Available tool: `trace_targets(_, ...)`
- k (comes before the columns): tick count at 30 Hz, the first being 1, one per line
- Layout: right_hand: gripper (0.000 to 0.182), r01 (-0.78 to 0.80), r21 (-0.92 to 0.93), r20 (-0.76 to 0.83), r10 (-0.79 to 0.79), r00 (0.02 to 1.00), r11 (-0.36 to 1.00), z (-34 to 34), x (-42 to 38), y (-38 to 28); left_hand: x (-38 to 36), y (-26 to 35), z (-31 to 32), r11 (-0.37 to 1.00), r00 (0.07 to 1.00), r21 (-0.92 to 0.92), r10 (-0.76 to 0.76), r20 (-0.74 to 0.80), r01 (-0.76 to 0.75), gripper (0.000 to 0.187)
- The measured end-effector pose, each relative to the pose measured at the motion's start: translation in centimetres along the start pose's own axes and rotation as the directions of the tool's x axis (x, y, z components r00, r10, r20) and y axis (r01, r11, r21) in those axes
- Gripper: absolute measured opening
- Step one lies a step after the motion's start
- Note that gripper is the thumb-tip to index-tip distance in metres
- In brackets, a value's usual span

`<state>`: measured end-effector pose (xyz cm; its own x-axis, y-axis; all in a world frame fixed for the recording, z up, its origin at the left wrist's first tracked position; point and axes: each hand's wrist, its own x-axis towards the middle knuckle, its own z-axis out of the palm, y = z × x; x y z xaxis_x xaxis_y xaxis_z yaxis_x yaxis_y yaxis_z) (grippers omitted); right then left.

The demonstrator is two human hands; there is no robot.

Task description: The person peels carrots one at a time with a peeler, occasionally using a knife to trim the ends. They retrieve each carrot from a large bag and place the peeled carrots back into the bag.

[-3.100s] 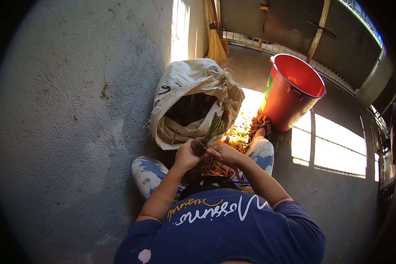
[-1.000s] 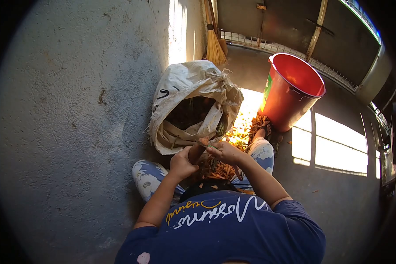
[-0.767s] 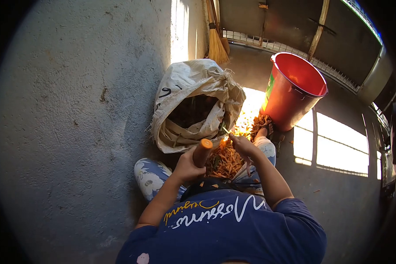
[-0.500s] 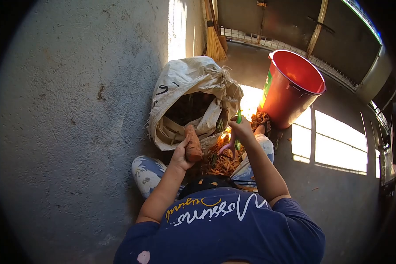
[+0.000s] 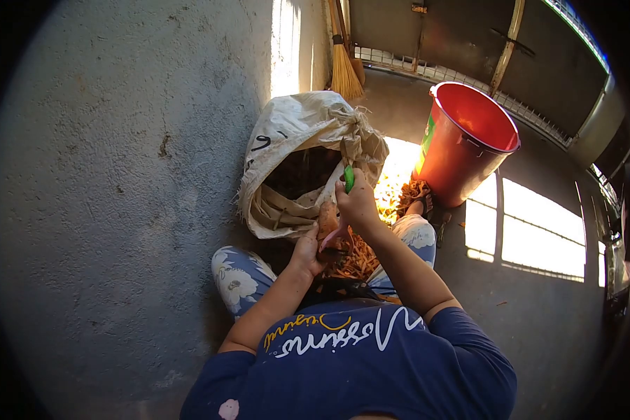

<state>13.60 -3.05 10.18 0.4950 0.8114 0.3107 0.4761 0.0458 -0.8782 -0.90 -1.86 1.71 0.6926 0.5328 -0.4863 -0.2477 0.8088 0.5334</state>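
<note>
In front of my lap, my left hand (image 5: 306,253) is wrapped round a thick orange carrot (image 5: 327,215). My right hand (image 5: 359,204) is closed on a peeler with a green end (image 5: 349,179); a pink part shows below the fist, close over the carrot. Whether its blade touches the carrot is hidden by the hand. Orange peelings (image 5: 358,262) lie heaped between my legs, under both hands. Just beyond the hands an open white woven sack (image 5: 287,124) leans, its inside dark.
To the right stands a red bucket (image 5: 462,150), with more peelings at its base near my foot. A rough grey wall (image 5: 119,175) rises close on the left. Behind the sack, a straw broom (image 5: 344,70) rests against the wall.
My right hand has moved left and in towards the carrot with the peeler. My left hand has shifted slightly right, and the carrot now stands more upright.
</note>
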Motion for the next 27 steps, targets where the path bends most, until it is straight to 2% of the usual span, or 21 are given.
trace_targets(3, 0.030, -0.041, -0.038, 0.027, 0.042, 0.999, 0.998, 0.1, 0.1, -0.1, -0.4, -0.3, 0.3, 0.996, 0.998, -0.064, -0.055, 0.017, 0.056, 0.047)
trace_targets(5, 0.031, -0.062, -0.066, 0.037, 0.065, 0.997, 0.996, 0.4, 0.2, 0.4, -2.8, 0.2, 3.5, 0.998, 0.988, -0.050, -0.048, -0.145, 0.041, 0.046)
trace_targets(8, 0.032, -0.063, -0.100, 0.033, 0.067, 0.997, 0.993, 1.2, 1.7, 3.2, -4.1, 0.6, 4.5, 0.999, 0.984, -0.002, -0.034, -0.176, 0.034, 0.045)
trace_targets(9, 0.029, -0.155, -0.134, -0.054, 0.149, 0.987, 0.979, 0.7, 3.3, 4.2, -4.7, 0.6, 4.8, 0.999, 0.984, -0.002, -0.033, -0.173, 0.033, 0.045)
trace_targets(10, 0.026, -0.253, -0.161, -0.142, 0.231, 0.963, 0.954, 0.1, 4.7, 5.7, -5.5, 0.3, 4.8, 0.995, 0.989, -0.030, -0.103, -0.105, 0.100, 0.045)
trace_targets(11, 0.031, -0.244, -0.198, -0.154, 0.215, 0.964, 0.949, -0.4, 6.1, 8.0, -6.3, -0.3, 4.5, 0.984, 0.984, -0.054, -0.175, -0.037, 0.173, 0.045)
trace_targets(12, 0.031, -0.265, -0.250, -0.177, 0.225, 0.958, 0.931, -1.1, 6.4, 9.5, -6.0, -0.8, 2.4, 0.983, 0.978, 0.057, -0.181, 0.106, 0.176, 0.047)
trace_targets(14, 0.032, -0.280, -0.296, -0.204, 0.226, 0.953, 0.913, -1.6, 6.6, 9.8, -6.1, -0.1, 1.8, 0.987, 0.976, 0.018, -0.162, 0.143, 0.161, 0.047)
trace_targets(16, 0.031, -0.310, -0.154, -0.284, 0.258, 0.924, 0.938, -1.9, 5.8, 8.1, -5.7, 0.3, 1.4, 0.990, 0.975, -0.038, -0.130, 0.180, 0.139, 0.047)
trace_targets(17, 0.031, -0.312, -0.158, -0.279, 0.261, 0.924, 0.937, -1.6, 5.1, 7.3, -5.2, 0.5, 1.1, 0.990, 0.985, -0.103, -0.079, 0.151, 0.095, 0.046)
trace_targets(18, 0.030, -0.249, -0.129, -0.201, 0.221, 0.954, 0.960, -0.9, 4.3, 6.3, -4.7, 0.6, 0.9, 0.985, 0.992, -0.165, -0.032, 0.119, 0.051, 0.046)
trace_targets(21, 0.027, -0.063, -0.022, -0.038, 0.062, 0.997, 0.998, 0.3, 1.0, 2.0, -3.4, 0.7, 0.8, 0.974, 0.996, -0.223, -0.024, 0.084, 0.043, 0.045)
trace_targets(23, 0.025, -0.087, -0.020, -0.012, 0.087, 0.996, 0.996, 0.4, 0.0, 0.2, -3.2, 0.6, 1.3, 0.979, 0.998, -0.196, -0.041, 0.057, 0.052, 0.043)
trace_targets(25, 0.025, -0.098, -0.042, 0.042, 0.099, 0.994, 0.994, 0.7, -0.5, -0.5, -2.6, 0.2, 0.4, 0.971, 0.976, -0.228, -0.023, 0.215, 0.073, 0.042)
trace_targets(27, 0.025, -0.094, -0.045, 0.077, 0.097, 0.992, 0.995, 0.7, -0.8, -1.0, -2.6, -0.1, 0.4, 0.971, 0.976, -0.231, -0.014, 0.218, 0.066, 0.042)
